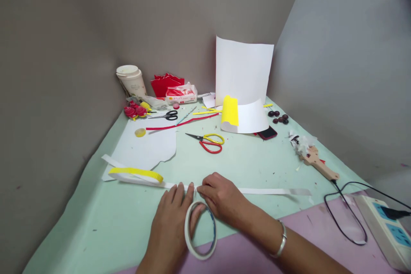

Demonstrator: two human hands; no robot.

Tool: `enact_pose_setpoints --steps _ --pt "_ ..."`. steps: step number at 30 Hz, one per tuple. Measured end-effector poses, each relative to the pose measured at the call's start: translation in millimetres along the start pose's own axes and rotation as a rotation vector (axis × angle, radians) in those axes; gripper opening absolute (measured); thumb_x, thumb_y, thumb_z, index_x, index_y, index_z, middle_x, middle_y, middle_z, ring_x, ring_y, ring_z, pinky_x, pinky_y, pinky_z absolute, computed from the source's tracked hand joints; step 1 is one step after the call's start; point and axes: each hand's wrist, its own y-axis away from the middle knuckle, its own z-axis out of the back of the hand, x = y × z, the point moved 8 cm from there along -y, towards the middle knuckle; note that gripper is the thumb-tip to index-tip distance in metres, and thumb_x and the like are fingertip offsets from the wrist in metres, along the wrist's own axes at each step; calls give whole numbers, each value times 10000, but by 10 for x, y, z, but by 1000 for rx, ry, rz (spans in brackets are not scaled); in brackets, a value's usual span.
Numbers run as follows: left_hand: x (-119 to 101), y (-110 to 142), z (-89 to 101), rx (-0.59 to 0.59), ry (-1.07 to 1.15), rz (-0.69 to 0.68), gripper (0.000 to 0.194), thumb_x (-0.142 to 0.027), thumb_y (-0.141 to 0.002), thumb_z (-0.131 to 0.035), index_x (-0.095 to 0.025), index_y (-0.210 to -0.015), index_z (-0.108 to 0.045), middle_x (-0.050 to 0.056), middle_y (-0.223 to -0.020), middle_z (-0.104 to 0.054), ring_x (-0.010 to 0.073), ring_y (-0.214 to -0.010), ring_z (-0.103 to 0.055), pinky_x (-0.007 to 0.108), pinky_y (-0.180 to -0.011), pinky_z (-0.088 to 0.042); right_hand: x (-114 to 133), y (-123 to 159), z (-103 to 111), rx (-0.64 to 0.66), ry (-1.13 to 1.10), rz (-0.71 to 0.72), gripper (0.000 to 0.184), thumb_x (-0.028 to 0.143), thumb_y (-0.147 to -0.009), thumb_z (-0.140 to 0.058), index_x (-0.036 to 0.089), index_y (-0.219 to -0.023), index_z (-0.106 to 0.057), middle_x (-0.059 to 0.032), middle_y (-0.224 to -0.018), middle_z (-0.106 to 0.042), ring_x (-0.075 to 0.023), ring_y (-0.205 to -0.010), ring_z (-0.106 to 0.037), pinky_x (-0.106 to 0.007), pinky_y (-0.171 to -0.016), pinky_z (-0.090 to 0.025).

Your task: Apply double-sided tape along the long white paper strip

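My left hand (172,214) lies with fingers stretched over a long white paper strip (266,191), pressing it to the table. Its thumb passes through a roll of white tape (187,233), which stands on edge between my hands. A thin piece of tape seems to run up from the roll to the strip. Close beside the left fingertips, my right hand (221,197) has its fingers pinched together at the strip; what is between them is hidden. The strip reaches out to the right, and on the left it meets a looped strip with a yellow pleated edge (136,173).
Scissors with yellow and red handles (210,142) lie ahead, black scissors (170,115) farther left. A white sheet (147,145) is at left; curled white card (244,72) stands at the back. At right are a glue gun (317,162), its cord and a power strip (385,227).
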Motion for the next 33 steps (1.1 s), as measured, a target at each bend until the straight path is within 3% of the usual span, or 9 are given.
enact_pose_setpoints --steps 4,8,13,16,18,22,27,33 --pt "2 -1 2 10 -13 7 425 -405 -929 -463 -129 -1217 -611 164 -1148 -655 311 -1075 -576 453 -917 -466 2 23 178 -12 -75 -123 161 137 -912 -470 175 -924 -626 -65 -885 -606 -180 -866 -520 -292 -774 -422" --pt "-4 28 -18 31 -34 -19 404 -349 -922 -460 -135 -1236 -597 160 -1171 -649 316 -1100 -566 456 -930 -452 176 122 356 26 -181 -284 92 271 -877 -566 201 -936 -570 -27 -879 -624 -174 -820 -546 -291 -740 -415" --pt "17 72 -55 62 -52 -2 461 -241 -830 -532 -139 -1279 -567 164 -1228 -624 321 -1147 -540 431 -942 -441 479 250 107 204 -236 -326 433 438 -669 -760 226 -969 -532 -5 -872 -631 -194 -758 -578 -282 -654 -412" --pt "15 72 -104 138 -33 22 475 -190 -803 -531 -155 -1275 -571 148 -1251 -619 317 -1182 -522 439 -976 -418 518 294 -90 308 -167 -334 395 321 -723 -695 192 -1046 -508 -48 -922 -652 -216 -764 -611 -291 -634 -420" --pt "12 63 -114 166 -25 37 471 -153 -811 -505 -152 -1277 -568 148 -1259 -615 312 -1187 -524 442 -986 -411 508 304 -106 335 -144 -345 361 246 -777 -605 184 -1113 -489 -61 -933 -667 -227 -778 -634 -298 -632 -424" --pt "-12 52 -131 193 -1 17 410 -186 -885 -447 -154 -1276 -565 154 -1266 -606 300 -1189 -528 456 -1001 -399 472 287 130 237 -236 -349 432 233 -827 -546 235 -1246 -445 -23 -931 -694 -199 -768 -663 -276 -633 -438" --pt "15 46 -86 99 -10 44 489 -429 -905 -502 -124 -1282 -566 193 -1214 -621 354 -1141 -546 474 -930 -449 332 278 479 -2 -267 -306 282 211 -913 -475 268 -1176 -563 -4 -1099 -687 -154 -983 -641 -236 -830 -445" --pt "-12 36 -114 121 -23 29 530 -457 -894 -529 -111 -1295 -558 203 -1222 -614 361 -1141 -543 484 -931 -443 108 235 611 17 -40 -341 208 225 -922 -491 267 -1056 -645 -3 -842 -660 -141 -729 -619 -240 -668 -418"
